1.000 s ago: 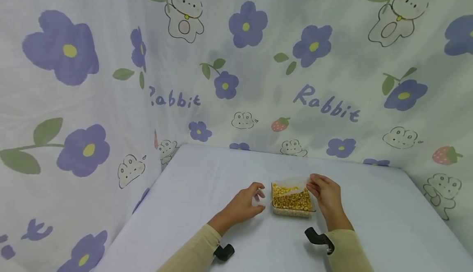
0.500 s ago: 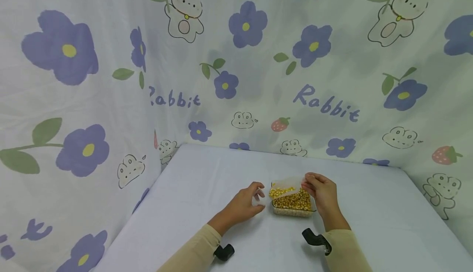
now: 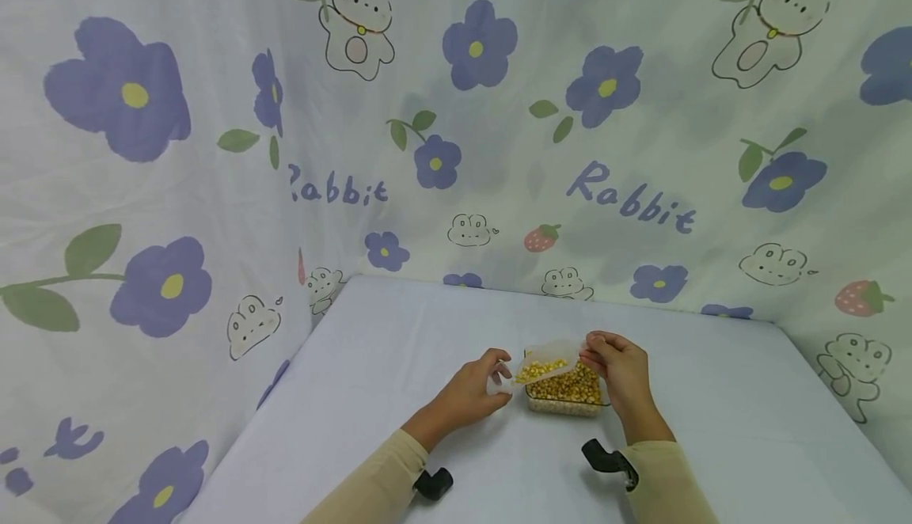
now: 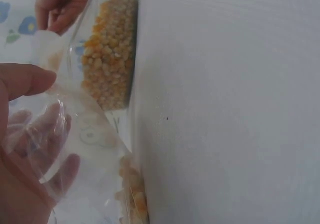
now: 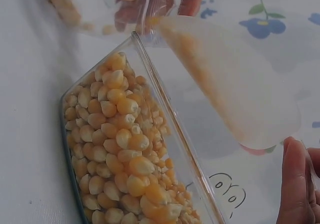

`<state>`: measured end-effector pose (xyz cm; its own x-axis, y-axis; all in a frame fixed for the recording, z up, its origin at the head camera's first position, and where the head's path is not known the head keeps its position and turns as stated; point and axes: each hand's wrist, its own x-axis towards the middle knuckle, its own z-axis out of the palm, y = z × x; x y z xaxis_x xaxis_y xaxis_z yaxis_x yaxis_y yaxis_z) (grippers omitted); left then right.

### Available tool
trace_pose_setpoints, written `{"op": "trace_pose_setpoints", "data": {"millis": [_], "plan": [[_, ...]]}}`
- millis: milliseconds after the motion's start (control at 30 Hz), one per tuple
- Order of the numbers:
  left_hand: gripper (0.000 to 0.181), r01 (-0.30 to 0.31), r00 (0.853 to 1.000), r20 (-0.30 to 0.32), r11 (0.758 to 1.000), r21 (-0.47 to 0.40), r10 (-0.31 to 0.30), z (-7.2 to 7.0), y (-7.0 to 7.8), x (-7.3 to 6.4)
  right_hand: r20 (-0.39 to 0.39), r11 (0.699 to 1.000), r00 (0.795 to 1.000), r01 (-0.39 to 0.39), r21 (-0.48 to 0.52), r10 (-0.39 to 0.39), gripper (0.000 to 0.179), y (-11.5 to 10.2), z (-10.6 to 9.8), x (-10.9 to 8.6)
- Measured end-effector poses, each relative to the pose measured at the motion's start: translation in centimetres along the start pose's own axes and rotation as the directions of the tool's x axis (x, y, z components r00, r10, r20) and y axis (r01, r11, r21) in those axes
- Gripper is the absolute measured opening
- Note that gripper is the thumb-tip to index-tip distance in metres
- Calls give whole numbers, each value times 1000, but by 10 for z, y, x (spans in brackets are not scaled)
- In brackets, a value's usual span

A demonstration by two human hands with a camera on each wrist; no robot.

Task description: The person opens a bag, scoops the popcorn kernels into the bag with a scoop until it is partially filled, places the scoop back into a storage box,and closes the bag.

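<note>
My right hand (image 3: 621,374) pinches one end of a translucent white scoop (image 5: 250,92) with corn kernels lying in it. The scoop is tilted, its far tip at the mouth of a clear plastic zip bag (image 4: 92,134). Some kernels (image 4: 132,194) sit low in that bag. My left hand (image 3: 463,393) holds the bag's mouth apart, thumb on one side; its other fingers show through the film. Between the hands stands a rectangular glass container (image 5: 172,121), filled with corn kernels (image 5: 117,134). In the head view the scoop hides part of its back left.
A white cloth covers the table (image 3: 399,326). Patterned curtains (image 3: 499,128) with rabbits and flowers hang behind and at the left. A black wrist mount (image 3: 433,484) sits below the left sleeve, another mount (image 3: 606,457) beside the right sleeve.
My right hand has moved left with the scoop, from over the container to the bag's mouth. The scoop now carries kernels toward the bag. My left hand has stayed almost still.
</note>
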<state>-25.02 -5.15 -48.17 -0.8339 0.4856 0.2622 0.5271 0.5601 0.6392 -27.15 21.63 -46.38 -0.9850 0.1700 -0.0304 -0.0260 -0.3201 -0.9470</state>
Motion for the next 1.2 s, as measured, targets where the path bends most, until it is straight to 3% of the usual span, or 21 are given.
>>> {"op": "trace_pose_setpoints", "data": {"millis": [367,633,1033,1200], "plan": [[51,-6,1000,-11,1000,-8,6,1,0,0,-23,1000,1000,-2,-3,2,7,-2,1,1],[52,-9,1000,-26,1000,-10,9,1,0,0,-11,999,1000,29,-20,-29,27,-8,4,-2],[52,-11,999,-33,1000,-15,10,-1,3,0,-6,998,999,53,-22,-53,31,-14,9,-6],[51,-31,999,-37,1000,-1,31,-2,5,-1,4,998,998,58,-27,-58,24,-14,7,-7]]}}
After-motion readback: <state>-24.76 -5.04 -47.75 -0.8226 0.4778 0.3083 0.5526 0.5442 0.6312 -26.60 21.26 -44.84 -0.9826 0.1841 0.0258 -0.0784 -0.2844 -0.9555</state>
